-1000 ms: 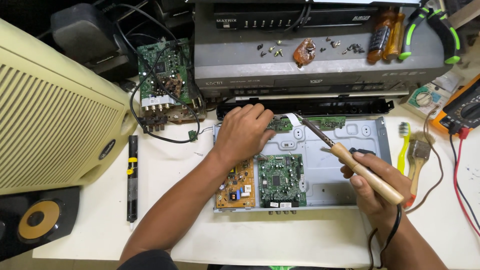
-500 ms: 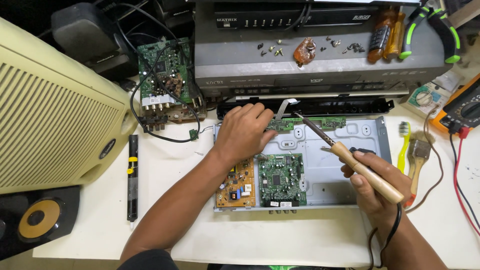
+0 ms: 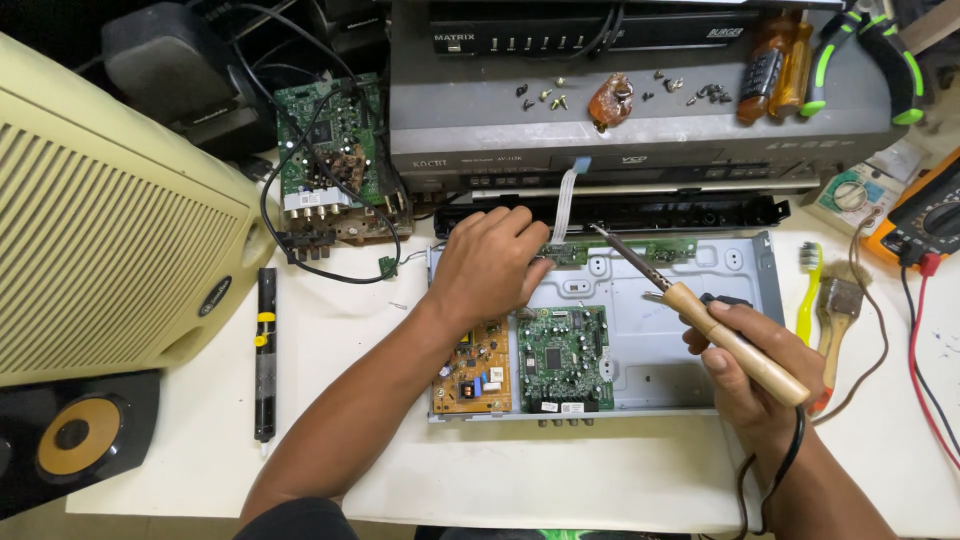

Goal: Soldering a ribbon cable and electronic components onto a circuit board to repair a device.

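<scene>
An opened metal player chassis [image 3: 700, 300] lies on the white table, with a green circuit board [image 3: 563, 358] and an orange power board [image 3: 474, 378] inside it. My left hand [image 3: 490, 262] rests on the chassis's back left corner, fingers pinching the end of a narrow green board strip [image 3: 640, 250] by a white ribbon cable [image 3: 566, 205]. My right hand [image 3: 750, 365] grips a wooden-handled soldering iron [image 3: 735, 340]; its tip points at the strip, just right of my left fingers.
A grey disc player [image 3: 640, 120] with loose screws on top stands behind. A cream speaker [image 3: 110, 230] and a loose green board [image 3: 325, 150] fill the left. A black desoldering pump [image 3: 264, 360] lies left; brushes [image 3: 835, 300] and a multimeter [image 3: 925, 215] lie right.
The white ribbon cable now stands up from the strip toward the grey player. My left fingers have shifted slightly on the strip. The soldering iron has barely moved.
</scene>
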